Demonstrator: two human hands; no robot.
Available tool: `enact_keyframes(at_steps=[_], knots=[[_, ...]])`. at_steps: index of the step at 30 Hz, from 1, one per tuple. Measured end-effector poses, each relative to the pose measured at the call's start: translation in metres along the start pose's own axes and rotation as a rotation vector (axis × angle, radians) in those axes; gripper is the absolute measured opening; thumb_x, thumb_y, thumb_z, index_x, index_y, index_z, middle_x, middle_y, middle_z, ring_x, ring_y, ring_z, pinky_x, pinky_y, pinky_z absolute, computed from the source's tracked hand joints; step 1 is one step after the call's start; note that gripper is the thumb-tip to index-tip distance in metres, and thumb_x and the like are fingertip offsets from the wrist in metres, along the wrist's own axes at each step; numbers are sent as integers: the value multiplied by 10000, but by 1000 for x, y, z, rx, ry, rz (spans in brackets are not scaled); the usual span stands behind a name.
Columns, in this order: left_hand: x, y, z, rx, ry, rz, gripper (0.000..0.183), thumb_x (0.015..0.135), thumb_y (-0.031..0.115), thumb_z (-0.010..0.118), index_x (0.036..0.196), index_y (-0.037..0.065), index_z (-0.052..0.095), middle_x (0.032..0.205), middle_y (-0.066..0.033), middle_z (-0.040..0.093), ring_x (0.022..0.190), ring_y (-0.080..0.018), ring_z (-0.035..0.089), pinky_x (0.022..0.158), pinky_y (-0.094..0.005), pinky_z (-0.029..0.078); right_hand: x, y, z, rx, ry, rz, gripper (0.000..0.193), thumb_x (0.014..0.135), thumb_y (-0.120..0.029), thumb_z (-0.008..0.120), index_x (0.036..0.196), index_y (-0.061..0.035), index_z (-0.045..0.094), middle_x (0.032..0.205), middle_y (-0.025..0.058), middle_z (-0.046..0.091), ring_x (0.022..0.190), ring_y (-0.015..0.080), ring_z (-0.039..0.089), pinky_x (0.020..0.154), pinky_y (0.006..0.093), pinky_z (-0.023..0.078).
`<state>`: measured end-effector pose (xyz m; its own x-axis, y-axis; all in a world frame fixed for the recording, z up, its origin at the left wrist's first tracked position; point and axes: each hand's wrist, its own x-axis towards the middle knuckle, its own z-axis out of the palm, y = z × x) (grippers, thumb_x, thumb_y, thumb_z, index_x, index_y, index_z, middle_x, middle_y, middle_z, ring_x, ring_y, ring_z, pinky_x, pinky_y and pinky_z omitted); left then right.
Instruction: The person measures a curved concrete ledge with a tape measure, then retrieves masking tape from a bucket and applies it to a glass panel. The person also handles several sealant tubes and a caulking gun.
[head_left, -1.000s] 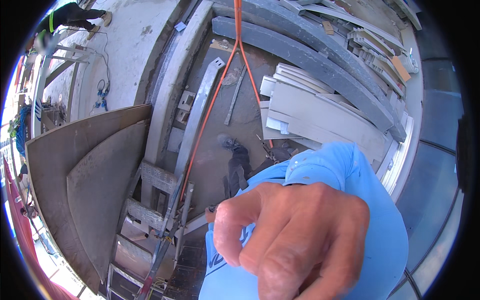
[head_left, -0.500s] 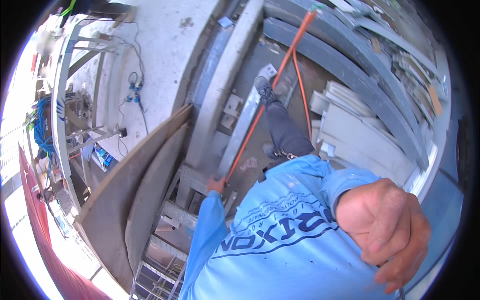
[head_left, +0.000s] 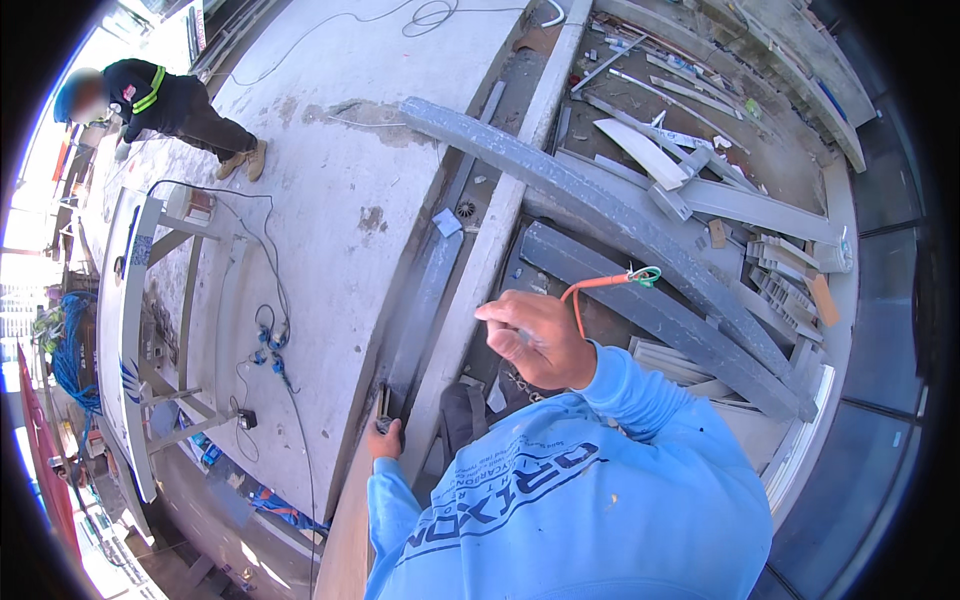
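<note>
My left hand [head_left: 384, 440] is low at the left of my body, beside the long ledge. Its fingers are closed round a small dark thing that I cannot make out, at the upper end of a brown board [head_left: 345, 530]. My right hand [head_left: 540, 335] is raised in front of my chest. Its fingers are half curled, thumb and forefinger apart, with nothing visible between them. Just beyond it, an orange strap or hose [head_left: 600, 283] with a green loop at its end bends down behind the hand. My dark trouser leg [head_left: 462, 415] shows beside the ledge.
Grey beams [head_left: 600, 200] lie across the gutter and ledge [head_left: 490, 250]. White and grey offcuts [head_left: 690, 170] are piled beyond. A metal frame [head_left: 130, 290] and cables [head_left: 270, 345] stand at the left. Another person [head_left: 150, 105] bends over at the far left.
My view and body have shifted; the other person has come into view. My right hand has moved from the lower right to mid-view, its fingers loosening. My left hand appears lower and further left.
</note>
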<state>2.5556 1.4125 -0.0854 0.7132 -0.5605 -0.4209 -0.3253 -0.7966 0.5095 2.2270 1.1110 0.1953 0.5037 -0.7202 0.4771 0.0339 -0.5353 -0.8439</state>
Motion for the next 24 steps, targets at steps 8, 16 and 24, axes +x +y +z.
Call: enact_keyframes(at_steps=[8, 16, 24], knots=[[139, 35, -39, -7, 40, -50, 648, 701, 379, 740, 1086, -120, 591, 1061, -296, 641, 1014, -397, 622, 908, -436, 466, 152, 31, 64, -167, -150, -284, 336, 918, -357, 618, 956, -22, 617, 746, 87, 567, 607, 269, 559, 563, 379, 441], [302, -54, -1, 539, -650, 95, 658, 654, 427, 752, 1057, -82, 648, 1049, -273, 669, 1027, -381, 635, 927, -432, 478, 243, 153, 169, -400, -698, -27, 276, 877, -343, 644, 943, -78, 609, 815, 80, 587, 738, 273, 604, 675, 404, 461], [556, 205, -238, 280, -232, -18, 572, 680, 398, 743, 1010, -54, 628, 960, -230, 675, 944, -353, 654, 839, -413, 503, 514, 145, 188, -572, -278, 21, 288, 868, -295, 666, 1024, -63, 599, 839, 80, 587, 789, 261, 619, 727, 391, 474]])
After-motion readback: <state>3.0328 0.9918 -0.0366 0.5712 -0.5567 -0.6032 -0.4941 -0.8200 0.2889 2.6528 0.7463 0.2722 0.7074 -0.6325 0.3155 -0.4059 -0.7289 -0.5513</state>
